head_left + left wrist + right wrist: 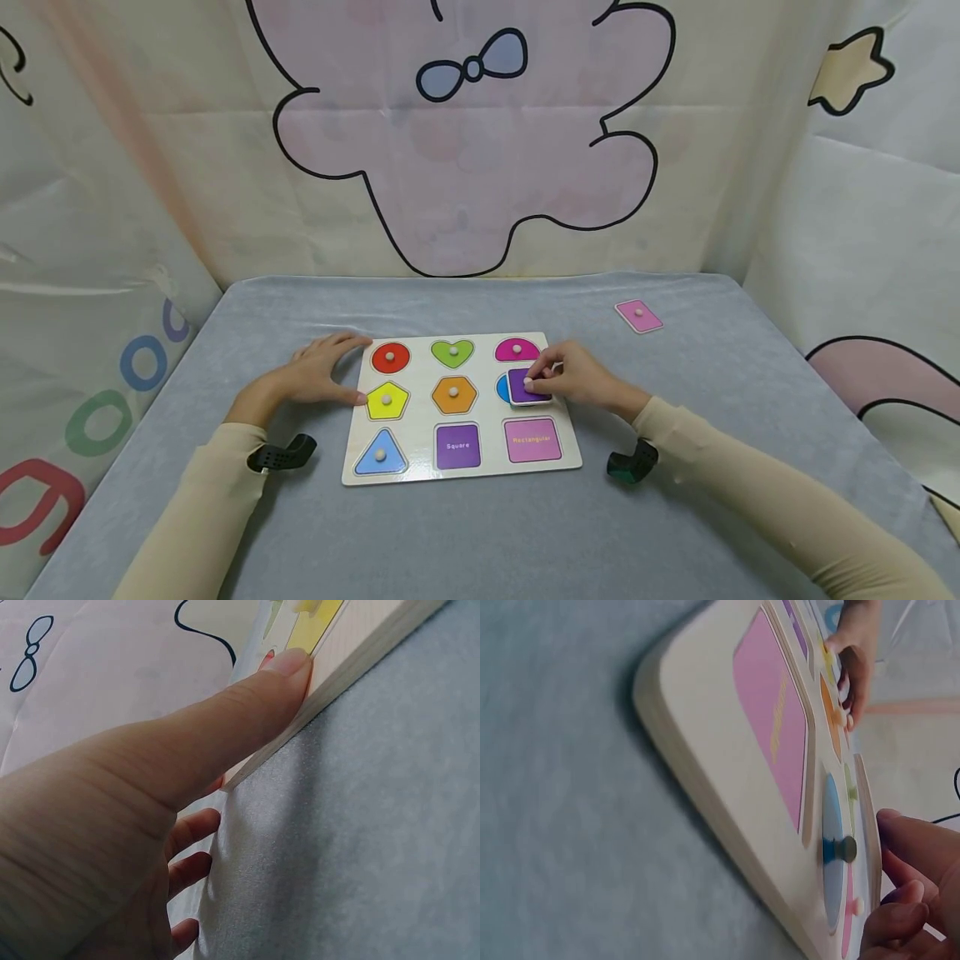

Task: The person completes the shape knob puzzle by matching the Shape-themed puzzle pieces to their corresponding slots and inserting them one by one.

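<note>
My right hand pinches a purple square puzzle piece by its small knob. The piece hovers over the right side of a white wooden shape puzzle board, partly covering a blue knobbed piece. At the board's left edge rests my left hand, its thumb on top near the yellow pentagon and its other fingers loosely spread. Along the front row lie a blue triangle, a purple recess labelled Square and a pink recess labelled Rectangular.
A pink rectangular knobbed piece lies on the grey cloth-covered table, back right of the board. The back row holds a red piece, a green heart and a magenta piece. An orange hexagon sits mid-board.
</note>
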`<state>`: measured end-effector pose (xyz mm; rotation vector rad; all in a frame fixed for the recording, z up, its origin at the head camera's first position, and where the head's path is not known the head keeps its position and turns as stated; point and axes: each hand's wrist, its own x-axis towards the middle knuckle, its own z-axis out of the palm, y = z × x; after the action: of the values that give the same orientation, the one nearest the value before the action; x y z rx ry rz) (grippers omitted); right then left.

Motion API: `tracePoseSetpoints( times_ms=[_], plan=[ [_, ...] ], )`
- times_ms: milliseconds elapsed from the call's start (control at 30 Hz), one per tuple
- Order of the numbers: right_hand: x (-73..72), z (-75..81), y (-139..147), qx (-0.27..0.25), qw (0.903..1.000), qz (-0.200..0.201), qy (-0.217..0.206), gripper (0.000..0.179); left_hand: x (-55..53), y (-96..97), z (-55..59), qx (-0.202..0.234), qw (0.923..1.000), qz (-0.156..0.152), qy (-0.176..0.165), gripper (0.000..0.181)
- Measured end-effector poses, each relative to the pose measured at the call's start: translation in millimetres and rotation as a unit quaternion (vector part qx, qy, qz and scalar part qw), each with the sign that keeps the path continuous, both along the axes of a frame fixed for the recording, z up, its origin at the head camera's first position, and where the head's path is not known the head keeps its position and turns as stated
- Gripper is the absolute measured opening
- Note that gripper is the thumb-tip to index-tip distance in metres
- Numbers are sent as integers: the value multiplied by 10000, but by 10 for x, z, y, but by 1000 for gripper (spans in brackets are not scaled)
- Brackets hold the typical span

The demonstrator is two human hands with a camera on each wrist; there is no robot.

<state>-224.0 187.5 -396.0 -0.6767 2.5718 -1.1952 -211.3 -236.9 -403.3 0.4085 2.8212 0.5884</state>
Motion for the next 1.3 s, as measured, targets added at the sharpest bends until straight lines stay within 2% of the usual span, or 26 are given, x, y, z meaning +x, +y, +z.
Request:
tracePoseSetpoints(
  times_ms=[233, 767, 1067, 1300],
  plan=[
    [60, -2, -95, -72, 9999, 46, -84, 10, 14, 15, 53, -30, 10000, -1, 37, 97],
    [193, -38, -281, -232, 9991, 357, -51, 8, 12, 17, 42, -21, 10000, -47, 46, 97],
    [287, -43, -397, -518, 9959, 663, -328, 10, 5, -9, 16, 53, 10000, -31, -4, 97],
    [372, -49, -496, -554, 9947, 692, -518, 10, -14, -12, -7, 12, 10000, -14, 8, 97]
  ],
)
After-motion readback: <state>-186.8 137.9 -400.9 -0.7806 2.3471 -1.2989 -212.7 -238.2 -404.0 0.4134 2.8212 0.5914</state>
